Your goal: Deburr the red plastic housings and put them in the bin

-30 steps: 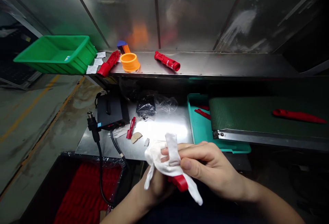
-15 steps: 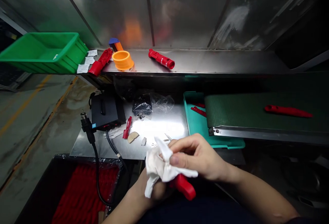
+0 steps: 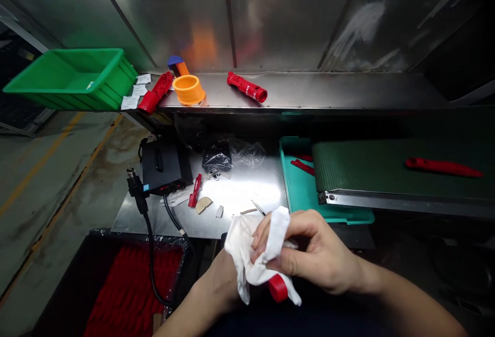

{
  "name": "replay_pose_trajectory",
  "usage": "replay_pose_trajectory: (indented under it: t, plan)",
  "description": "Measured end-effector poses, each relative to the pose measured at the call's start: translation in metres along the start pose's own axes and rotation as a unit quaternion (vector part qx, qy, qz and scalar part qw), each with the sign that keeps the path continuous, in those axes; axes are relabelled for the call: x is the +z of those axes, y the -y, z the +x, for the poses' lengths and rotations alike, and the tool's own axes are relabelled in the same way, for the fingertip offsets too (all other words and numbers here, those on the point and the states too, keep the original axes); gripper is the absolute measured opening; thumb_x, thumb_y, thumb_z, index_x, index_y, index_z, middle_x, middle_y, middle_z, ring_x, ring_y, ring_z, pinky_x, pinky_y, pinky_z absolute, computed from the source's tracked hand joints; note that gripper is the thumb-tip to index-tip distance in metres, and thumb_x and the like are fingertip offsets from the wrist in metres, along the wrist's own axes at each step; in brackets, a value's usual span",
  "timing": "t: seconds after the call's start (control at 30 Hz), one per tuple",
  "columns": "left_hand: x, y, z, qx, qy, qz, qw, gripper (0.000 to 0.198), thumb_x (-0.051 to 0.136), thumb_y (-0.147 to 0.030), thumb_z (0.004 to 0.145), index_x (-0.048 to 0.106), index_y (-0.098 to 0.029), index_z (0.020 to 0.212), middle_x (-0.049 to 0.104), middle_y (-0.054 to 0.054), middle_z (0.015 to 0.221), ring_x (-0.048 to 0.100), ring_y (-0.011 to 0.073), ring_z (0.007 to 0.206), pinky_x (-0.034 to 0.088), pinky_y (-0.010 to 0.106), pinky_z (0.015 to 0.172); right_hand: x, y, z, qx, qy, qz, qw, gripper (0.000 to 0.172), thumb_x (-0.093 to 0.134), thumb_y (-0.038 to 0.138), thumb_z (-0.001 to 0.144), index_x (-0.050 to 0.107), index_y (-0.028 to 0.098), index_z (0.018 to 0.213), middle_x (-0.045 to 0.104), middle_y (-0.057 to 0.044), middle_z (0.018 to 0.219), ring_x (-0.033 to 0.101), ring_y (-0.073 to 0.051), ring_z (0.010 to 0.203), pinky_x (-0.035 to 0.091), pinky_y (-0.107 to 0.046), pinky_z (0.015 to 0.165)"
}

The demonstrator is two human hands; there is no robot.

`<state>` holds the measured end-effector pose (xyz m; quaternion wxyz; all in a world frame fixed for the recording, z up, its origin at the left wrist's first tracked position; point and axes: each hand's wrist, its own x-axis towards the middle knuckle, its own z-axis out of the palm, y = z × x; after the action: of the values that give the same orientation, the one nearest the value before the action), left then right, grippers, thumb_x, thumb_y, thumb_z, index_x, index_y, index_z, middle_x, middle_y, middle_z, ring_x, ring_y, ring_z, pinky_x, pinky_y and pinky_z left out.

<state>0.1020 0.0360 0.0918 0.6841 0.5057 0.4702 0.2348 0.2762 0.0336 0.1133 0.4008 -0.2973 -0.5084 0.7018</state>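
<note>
A white cloth [image 3: 247,254] is bunched between my two hands, low in the middle of the view. My right hand [image 3: 313,252] pinches a fold of it between thumb and fingers. The end of a red part [image 3: 278,288] pokes out below the cloth. My left hand [image 3: 228,275] is under and behind the cloth, its fingers mostly covered, so its grip on the red part cannot be made out. Tweezers [image 3: 258,207] lie on the metal table just beyond the cloth.
A black box [image 3: 164,164], a small red part [image 3: 195,191] and a teal tray [image 3: 301,192] are ahead. Right is a green conveyor [image 3: 363,172] bearing a red piece. The shelf [image 3: 320,89] holds red parts, an orange ring [image 3: 188,89] and a green bin [image 3: 104,82].
The cloth has been shifted over the red part, covering more of it. My right hand has moved slightly right and down, with a cloth fold now standing up at its fingers.
</note>
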Motion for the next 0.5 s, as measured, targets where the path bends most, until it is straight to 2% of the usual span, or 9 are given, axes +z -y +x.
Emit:
replay_pose_trajectory:
  t: [0.07, 0.13, 0.23, 0.3, 0.37, 0.4, 0.47, 0.5]
  plan:
    - [-0.002, 0.011, -0.002, 0.049, 0.047, 0.061, 0.996, 0.015, 0.072, -0.03, 0.086, 0.08, -0.024, 0.097, 0.071, 0.004, 0.074, 0.068, 0.027, 0.081, 0.06, 0.036, 0.081, 0.002, -0.007, -0.003, 0.011, -0.052, 0.01, 0.999, 0.019, 0.081, 0.037, 0.093, 0.082, 0.019, 0.092, 0.075, -0.006, 0.089, 0.07, -0.02, 0.081, 0.055, -0.028, 0.071]
    - [-0.007, 0.029, -0.004, 0.101, 0.056, 0.14, 0.983, 0.014, 0.066, -0.026, 0.091, 0.078, -0.022, 0.096, 0.07, 0.005, 0.073, 0.068, 0.0253, 0.08, 0.059, 0.034, 0.08, 0.003, -0.014, -0.005, 0.022, -0.099, 0.017, 0.995, 0.021, 0.083, 0.037, 0.092, 0.076, 0.018, 0.087, 0.072, -0.003, 0.08, 0.064, -0.015, 0.07, 0.05, -0.024, 0.063]
    - [-0.016, 0.051, -0.005, 0.182, 0.027, 0.229, 0.956, 0.018, 0.057, -0.021, 0.095, 0.075, -0.021, 0.09, 0.069, 0.004, 0.072, 0.065, 0.0222, 0.072, 0.059, 0.034, 0.078, 0.001, -0.02, -0.003, 0.043, -0.124, 0.058, 0.99, 0.027, 0.087, 0.042, 0.089, 0.074, 0.017, 0.087, 0.072, -0.002, 0.077, 0.063, -0.013, 0.066, 0.049, -0.022, 0.061]
    - [-0.02, 0.056, -0.004, 0.241, -0.001, 0.246, 0.939, 0.022, 0.053, -0.022, 0.096, 0.072, -0.021, 0.086, 0.067, 0.003, 0.069, 0.062, 0.021, 0.065, 0.059, 0.033, 0.071, -0.002, -0.019, -0.002, 0.04, -0.133, 0.104, 0.985, 0.03, 0.087, 0.046, 0.09, 0.076, 0.018, 0.091, 0.075, -0.004, 0.082, 0.067, -0.015, 0.07, 0.053, -0.024, 0.066]
    - [-0.02, 0.052, -0.002, 0.279, 0.001, 0.249, 0.928, 0.022, 0.053, -0.026, 0.096, 0.072, -0.021, 0.084, 0.068, 0.004, 0.069, 0.065, 0.0228, 0.068, 0.061, 0.035, 0.073, -0.005, -0.014, -0.002, 0.03, -0.113, 0.106, 0.987, 0.028, 0.086, 0.046, 0.091, 0.079, 0.019, 0.095, 0.077, -0.005, 0.087, 0.071, -0.017, 0.079, 0.056, -0.027, 0.073]
    - [-0.019, 0.048, 0.0, 0.284, 0.019, 0.252, 0.925, 0.023, 0.054, -0.027, 0.096, 0.072, -0.021, 0.084, 0.07, 0.005, 0.072, 0.068, 0.0247, 0.075, 0.062, 0.037, 0.079, -0.005, -0.011, -0.002, 0.026, -0.087, 0.088, 0.992, 0.026, 0.085, 0.044, 0.092, 0.081, 0.02, 0.097, 0.078, -0.005, 0.09, 0.072, -0.019, 0.084, 0.057, -0.029, 0.077]
    - [-0.015, 0.041, 0.003, 0.274, 0.051, 0.263, 0.924, 0.023, 0.055, -0.03, 0.097, 0.075, -0.023, 0.088, 0.074, 0.006, 0.08, 0.072, 0.027, 0.09, 0.061, 0.039, 0.091, -0.006, -0.006, -0.003, 0.017, -0.021, 0.043, 0.999, 0.02, 0.083, 0.04, 0.094, 0.083, 0.021, 0.1, 0.078, -0.007, 0.094, 0.072, -0.022, 0.093, 0.058, -0.033, 0.085]
    - [-0.014, 0.039, 0.004, 0.264, 0.047, 0.271, 0.925, 0.022, 0.057, -0.032, 0.096, 0.076, -0.024, 0.09, 0.075, 0.005, 0.083, 0.073, 0.0271, 0.094, 0.061, 0.038, 0.093, -0.006, -0.005, -0.004, 0.009, -0.001, 0.032, 0.999, 0.017, 0.083, 0.037, 0.095, 0.084, 0.021, 0.1, 0.078, -0.007, 0.095, 0.072, -0.023, 0.095, 0.058, -0.035, 0.087]
